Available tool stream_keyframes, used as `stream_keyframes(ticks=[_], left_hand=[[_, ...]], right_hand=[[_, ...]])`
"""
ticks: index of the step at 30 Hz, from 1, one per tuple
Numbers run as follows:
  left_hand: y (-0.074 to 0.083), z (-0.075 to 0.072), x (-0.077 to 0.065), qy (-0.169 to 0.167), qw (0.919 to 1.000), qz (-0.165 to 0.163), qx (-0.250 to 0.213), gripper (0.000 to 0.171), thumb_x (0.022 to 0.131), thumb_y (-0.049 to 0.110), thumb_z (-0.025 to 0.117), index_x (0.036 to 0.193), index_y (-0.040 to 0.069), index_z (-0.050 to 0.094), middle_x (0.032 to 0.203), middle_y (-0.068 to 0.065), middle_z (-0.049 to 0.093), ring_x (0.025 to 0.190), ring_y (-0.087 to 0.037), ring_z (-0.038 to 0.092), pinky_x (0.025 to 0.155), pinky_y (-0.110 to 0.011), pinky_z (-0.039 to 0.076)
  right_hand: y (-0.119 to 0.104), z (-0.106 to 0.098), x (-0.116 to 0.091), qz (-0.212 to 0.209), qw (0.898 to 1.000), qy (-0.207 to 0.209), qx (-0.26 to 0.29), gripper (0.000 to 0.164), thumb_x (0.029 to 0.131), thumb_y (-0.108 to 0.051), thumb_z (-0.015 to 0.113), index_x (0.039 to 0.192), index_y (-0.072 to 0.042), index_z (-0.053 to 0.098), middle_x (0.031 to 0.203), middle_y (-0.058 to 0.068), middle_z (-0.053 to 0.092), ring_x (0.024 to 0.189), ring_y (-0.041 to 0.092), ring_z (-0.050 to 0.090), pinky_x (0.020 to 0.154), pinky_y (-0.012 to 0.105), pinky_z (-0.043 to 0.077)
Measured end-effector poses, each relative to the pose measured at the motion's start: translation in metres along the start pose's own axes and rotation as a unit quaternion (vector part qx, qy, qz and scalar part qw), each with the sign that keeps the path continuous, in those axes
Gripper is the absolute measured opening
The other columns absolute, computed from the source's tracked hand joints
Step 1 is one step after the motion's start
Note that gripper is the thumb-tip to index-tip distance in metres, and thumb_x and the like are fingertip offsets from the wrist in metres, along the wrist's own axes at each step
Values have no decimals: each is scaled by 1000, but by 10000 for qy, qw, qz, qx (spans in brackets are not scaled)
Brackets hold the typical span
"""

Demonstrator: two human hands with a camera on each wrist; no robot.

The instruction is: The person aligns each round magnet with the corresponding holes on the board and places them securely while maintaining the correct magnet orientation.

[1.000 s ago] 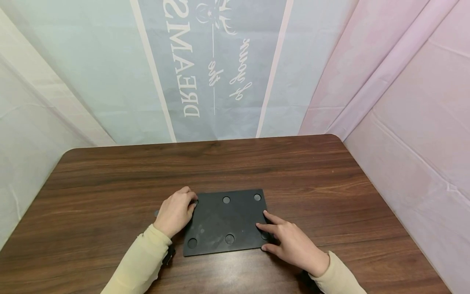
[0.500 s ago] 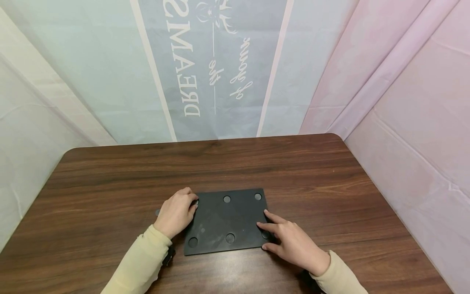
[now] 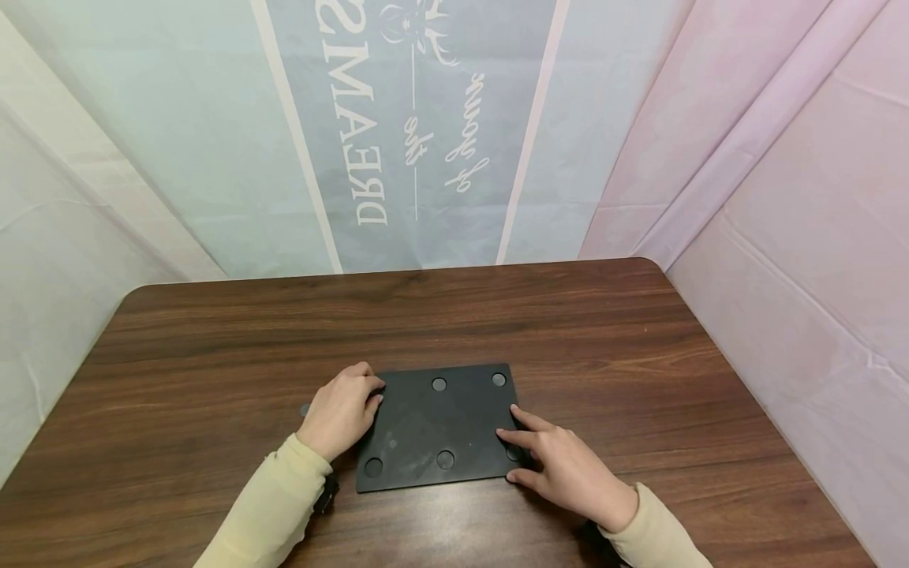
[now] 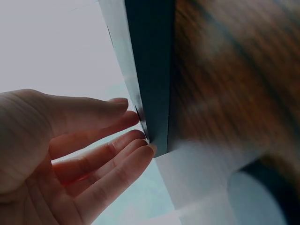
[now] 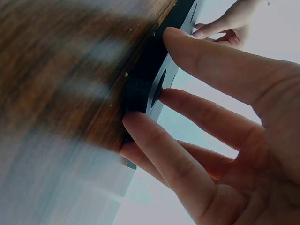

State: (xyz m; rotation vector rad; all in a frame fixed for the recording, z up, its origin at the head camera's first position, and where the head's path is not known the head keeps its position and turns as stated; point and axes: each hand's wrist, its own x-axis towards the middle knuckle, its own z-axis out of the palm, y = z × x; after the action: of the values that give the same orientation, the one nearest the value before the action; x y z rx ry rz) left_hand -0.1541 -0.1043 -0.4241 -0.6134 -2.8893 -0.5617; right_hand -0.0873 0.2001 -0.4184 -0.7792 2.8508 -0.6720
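Observation:
A flat black rectangular plate [image 3: 419, 426] with round recesses near its edges lies on the table. My left hand [image 3: 341, 410] is at its far left corner, fingertips touching the top face; the left wrist view shows the thumb [image 4: 101, 110] close to the slightly bent fingers. No held thing can be made out there. My right hand [image 3: 568, 469] spreads its fingers against the right edge, and one fingertip [image 5: 166, 95] reaches the near right recess [image 5: 158, 88]. The far middle round [image 3: 439, 385] and far right round [image 3: 499, 379] look lighter grey than the near ones.
A small dark round piece [image 3: 304, 410] lies on the brown wooden table [image 3: 234, 347], left of my left hand and partly hidden by it. Pale curtains [image 3: 426, 237] with mirrored lettering hang behind the table's far edge and along both sides.
Both hands and the plate stay nearly where they were. A pale patch seen by the left fingertips in the earlier frames is now mostly covered.

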Motion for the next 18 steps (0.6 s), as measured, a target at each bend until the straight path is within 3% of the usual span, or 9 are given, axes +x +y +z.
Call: stream_keyframes(ticks=[7,18], left_hand=[[-1,-1,0,-36,10000,50,-13,15,82,7,74,96,2,74,90,-6,65,78,-20,64,61,-33,54],[-5,-2,-5,64,9997,210,105,10,84,3,70,94,4,73,87,-4,64,75,-17,63,59,-29,52]], right_hand=[[-1,0,0,4,10000,4,-45,49,80,-21,78,124,-6,65,138,28,48,89,21,70,75,38,56],[0,0,0,-41,10000,67,-46,48,79,-21,78,123,-6,66,138,28,49,86,18,70,74,37,56]])
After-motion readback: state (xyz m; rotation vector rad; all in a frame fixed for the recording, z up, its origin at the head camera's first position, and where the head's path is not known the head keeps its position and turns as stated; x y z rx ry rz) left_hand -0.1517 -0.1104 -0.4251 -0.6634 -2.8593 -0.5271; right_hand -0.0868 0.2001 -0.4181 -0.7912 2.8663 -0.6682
